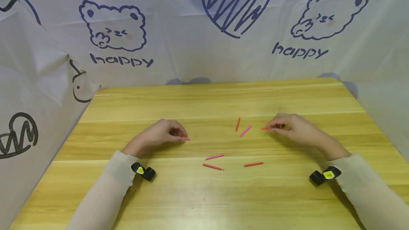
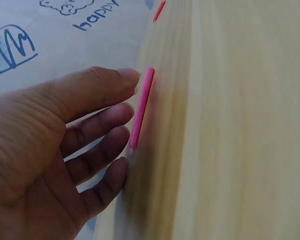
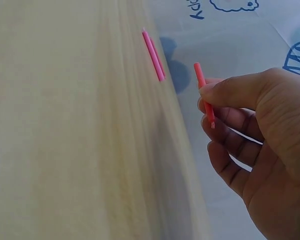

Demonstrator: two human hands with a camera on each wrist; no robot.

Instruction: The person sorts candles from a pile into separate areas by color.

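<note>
In the head view my left hand (image 1: 167, 130) is at the tabletop left of centre, beside a thin pink candle (image 1: 187, 138). The left wrist view shows that pink candle (image 2: 143, 107) along the fingertips, with thumb and fingers on one side of it and not closed round it. My right hand (image 1: 294, 127) is farther right, pinching an orange-red candle (image 1: 265, 129) between thumb and index finger. Seen from the right wrist, this red candle (image 3: 205, 95) slants down past the thumb, its pale wick end lowest.
Between the hands lie a red candle (image 1: 238, 124) and a pink candle (image 1: 245, 131). Nearer the front are another pink candle (image 1: 214, 157) and two red candles (image 1: 213, 166), (image 1: 254, 164). A white cloth (image 1: 179, 45) with drawings hangs behind the wooden table (image 1: 191, 201).
</note>
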